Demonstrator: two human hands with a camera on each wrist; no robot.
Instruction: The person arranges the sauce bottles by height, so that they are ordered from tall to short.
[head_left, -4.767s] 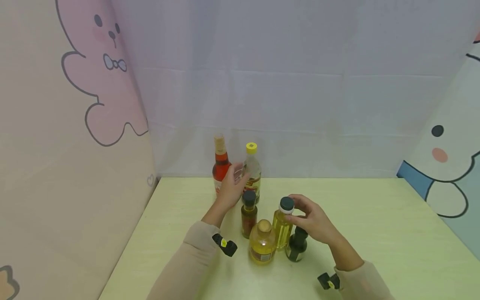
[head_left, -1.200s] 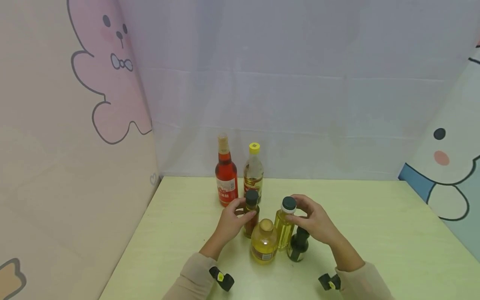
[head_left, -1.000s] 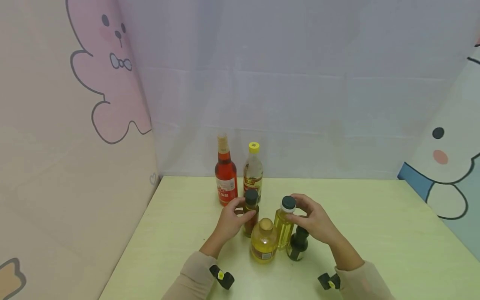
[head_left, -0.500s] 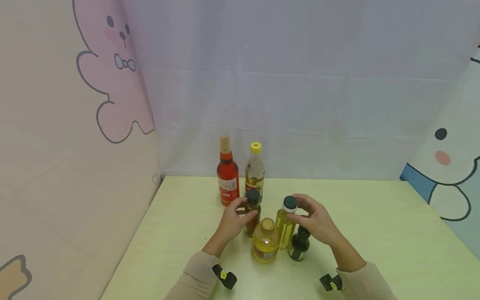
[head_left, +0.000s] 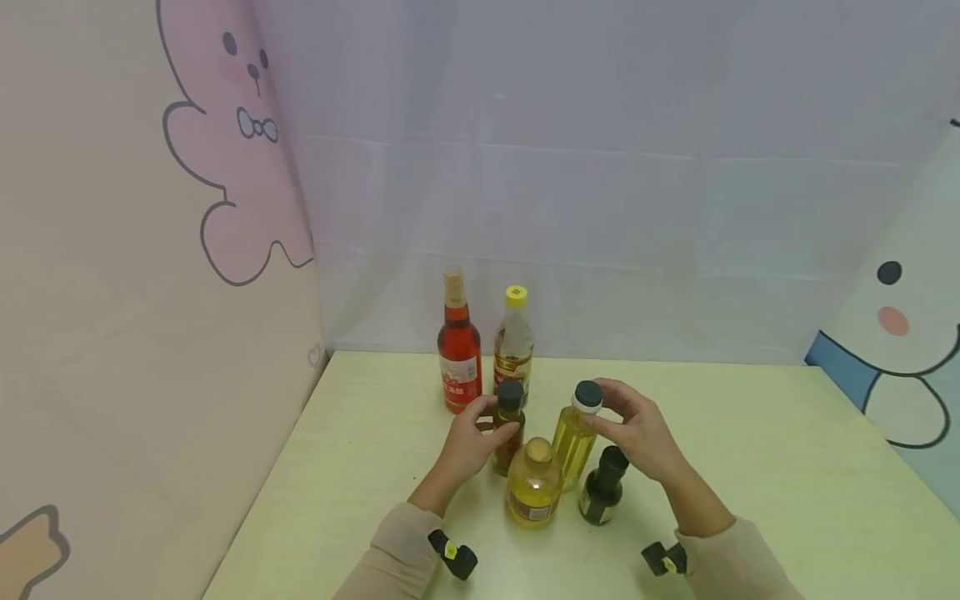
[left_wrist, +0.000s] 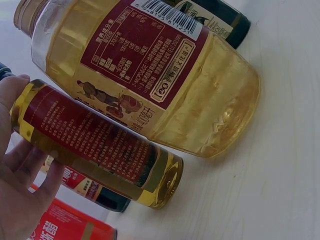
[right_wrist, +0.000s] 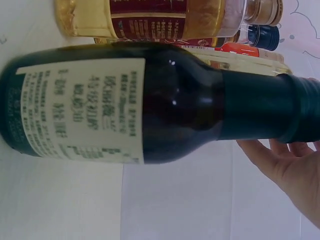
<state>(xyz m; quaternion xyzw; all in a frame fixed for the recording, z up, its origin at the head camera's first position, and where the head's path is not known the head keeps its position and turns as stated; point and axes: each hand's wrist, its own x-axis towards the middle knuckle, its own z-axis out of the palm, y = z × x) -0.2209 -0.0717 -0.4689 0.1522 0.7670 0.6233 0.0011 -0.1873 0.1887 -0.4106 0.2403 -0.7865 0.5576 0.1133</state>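
Right of a squat, clear golden bottle (head_left: 534, 492), the right hand (head_left: 641, 432) pinches a tall, dark-capped yellow bottle (head_left: 573, 446). Behind the squat one, the left hand (head_left: 467, 446) pinches a slim brown bottle (head_left: 512, 442); pale tabletop (head_left: 735, 442) runs rightward to its far edge.

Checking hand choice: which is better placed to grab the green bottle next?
Likely the right hand: nearer the green bottle, though holding a tall yellow bottle; the left hand grips a brown bottle.
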